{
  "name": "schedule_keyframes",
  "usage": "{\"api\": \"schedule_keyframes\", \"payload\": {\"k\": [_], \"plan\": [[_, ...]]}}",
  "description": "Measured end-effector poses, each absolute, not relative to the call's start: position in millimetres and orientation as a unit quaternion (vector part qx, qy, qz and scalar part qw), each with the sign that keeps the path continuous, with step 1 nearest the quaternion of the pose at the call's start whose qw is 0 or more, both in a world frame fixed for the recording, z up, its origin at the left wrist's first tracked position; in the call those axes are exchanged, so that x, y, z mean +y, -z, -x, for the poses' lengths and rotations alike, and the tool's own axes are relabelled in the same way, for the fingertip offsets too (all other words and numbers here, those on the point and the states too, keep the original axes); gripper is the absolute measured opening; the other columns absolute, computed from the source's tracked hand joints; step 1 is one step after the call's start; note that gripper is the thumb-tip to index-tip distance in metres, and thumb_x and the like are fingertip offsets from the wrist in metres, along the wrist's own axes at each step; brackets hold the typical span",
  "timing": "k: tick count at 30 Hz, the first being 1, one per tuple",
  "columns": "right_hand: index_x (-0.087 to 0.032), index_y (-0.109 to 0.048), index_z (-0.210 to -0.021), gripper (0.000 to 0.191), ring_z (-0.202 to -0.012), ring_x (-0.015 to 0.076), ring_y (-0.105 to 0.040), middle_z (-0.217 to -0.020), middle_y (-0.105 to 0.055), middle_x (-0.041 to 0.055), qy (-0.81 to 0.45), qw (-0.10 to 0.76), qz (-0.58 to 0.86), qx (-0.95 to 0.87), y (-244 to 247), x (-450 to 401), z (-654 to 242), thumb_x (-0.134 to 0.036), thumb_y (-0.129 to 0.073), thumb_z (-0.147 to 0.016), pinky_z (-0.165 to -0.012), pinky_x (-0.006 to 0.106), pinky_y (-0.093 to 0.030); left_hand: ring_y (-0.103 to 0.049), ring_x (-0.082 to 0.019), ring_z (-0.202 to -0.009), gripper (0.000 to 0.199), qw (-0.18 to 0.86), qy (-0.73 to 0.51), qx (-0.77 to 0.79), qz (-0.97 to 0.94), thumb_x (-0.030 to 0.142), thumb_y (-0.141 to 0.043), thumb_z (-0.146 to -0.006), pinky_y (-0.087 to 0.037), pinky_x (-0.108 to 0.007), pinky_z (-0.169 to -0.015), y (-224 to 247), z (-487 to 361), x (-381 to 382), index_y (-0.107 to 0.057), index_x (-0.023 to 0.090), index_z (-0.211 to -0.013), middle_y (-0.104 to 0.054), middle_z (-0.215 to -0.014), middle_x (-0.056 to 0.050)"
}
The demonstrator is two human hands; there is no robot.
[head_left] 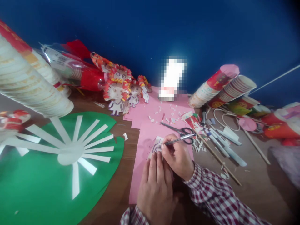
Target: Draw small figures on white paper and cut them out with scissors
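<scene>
Near the left edge of the desk (255, 192), a leaning stack of paper cups (35, 81) rises over a green sheet (100, 175) that fills the near left corner. On the sheet, white strips (76, 181) fan out around a rounded white piece (70, 153). Toward the far edge, left of the middle, stand my red-and-orange-maned paper figures (117, 90).

A pink sheet (138, 175) runs from the far edge toward me down the middle. On its nearer half lies a small white paper piece (156, 144) with purple lines. My left hand (154, 190) lies flat, fingers straight and close together, their tips on the piece's near side. My right hand (179, 156) pinches a slim pen (179, 139), its tip at the piece.

Just beyond that hand, dark-handled scissors (172, 127) lie among white scraps (173, 119). To their right, a thin stick (217, 159) slants toward the near right corner, and more stacked cups (236, 87) lean by the far edge.
</scene>
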State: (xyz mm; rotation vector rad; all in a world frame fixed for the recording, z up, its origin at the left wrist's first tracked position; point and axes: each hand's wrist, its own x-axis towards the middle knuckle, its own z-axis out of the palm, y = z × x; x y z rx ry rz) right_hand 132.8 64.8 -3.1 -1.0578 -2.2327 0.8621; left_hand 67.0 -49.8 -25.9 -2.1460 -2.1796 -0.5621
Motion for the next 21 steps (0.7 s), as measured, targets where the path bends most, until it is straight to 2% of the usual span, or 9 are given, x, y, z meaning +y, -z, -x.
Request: {"api": "schedule_keyframes", "payload": {"k": [12, 21], "plan": [[-0.02, -0.046, -0.081, 0.003, -0.056, 0.0123, -0.051, -0.066, -0.052, -0.0014, -0.324, 0.267, 0.39, -0.819, 3.6, 65.2, -132.3, -0.018, -0.047, -0.083, -0.052, 0.022, -0.043, -0.037, -0.037, -0.123, 0.087, 0.027, 0.18, -0.689, 0.702, 0.064, -0.061, -0.059, -0.025, -0.046, -0.102, 23.1, -65.1, -50.0, -0.048, 0.003, -0.121, -0.048, -0.128, -0.022], [-0.02, -0.046, -0.082, 0.003, -0.056, 0.0124, -0.052, -0.065, -0.052, -0.0017, -0.329, 0.255, 0.393, -0.82, 3.2, 65.0, -133.3, -0.018, -0.047, -0.083, -0.053, 0.022, -0.043, -0.03, -0.036, -0.127, 0.088, 0.012, 0.181, -0.7, 0.691, 0.064, -0.06, -0.06, -0.022, -0.047, -0.104, 27.3, -67.9, -51.5, -0.046, 0.004, -0.123, -0.044, -0.132, -0.022]]}}
